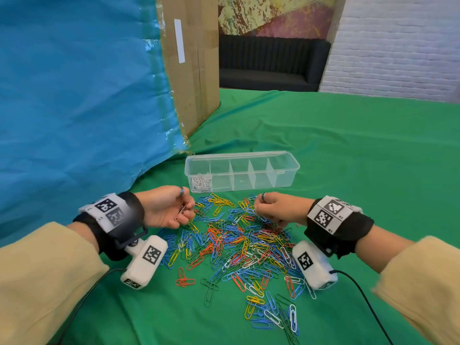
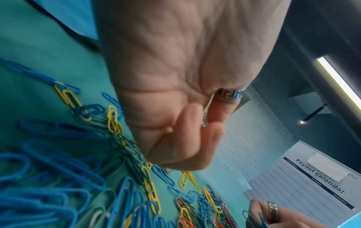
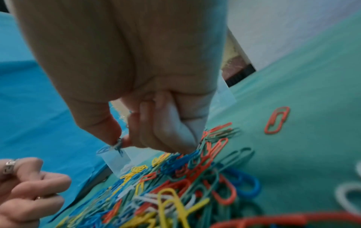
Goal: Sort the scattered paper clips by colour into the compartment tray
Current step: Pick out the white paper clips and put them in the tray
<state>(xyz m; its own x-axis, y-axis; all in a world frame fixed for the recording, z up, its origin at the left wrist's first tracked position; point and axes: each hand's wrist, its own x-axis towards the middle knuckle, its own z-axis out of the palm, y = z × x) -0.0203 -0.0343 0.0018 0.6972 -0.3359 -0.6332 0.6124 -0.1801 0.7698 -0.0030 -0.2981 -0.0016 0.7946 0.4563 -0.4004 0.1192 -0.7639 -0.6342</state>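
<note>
A clear compartment tray [image 1: 286,168] stands on the green cloth beyond my hands, with pale clips [image 1: 201,184] in its leftmost compartment. The mixed pile of coloured paper clips [image 1: 239,242] is spread in front of it. My left hand [image 1: 185,210] hovers at the pile's far left and its curled fingers hold a few silver-white clips [image 2: 206,115]. At the pile's far right edge, my right hand [image 1: 257,210] pinches a blue-looking clip [image 3: 117,145] between thumb and forefinger. Its other fingers are curled just above the heap.
A tall cardboard box [image 1: 196,70] and a blue sheet [image 1: 74,95] rise at the left behind the tray. Green cloth [image 1: 361,158] stretches out to the right. A lone red clip [image 3: 276,120] lies apart from the pile. Camera cables trail near the table's front edge.
</note>
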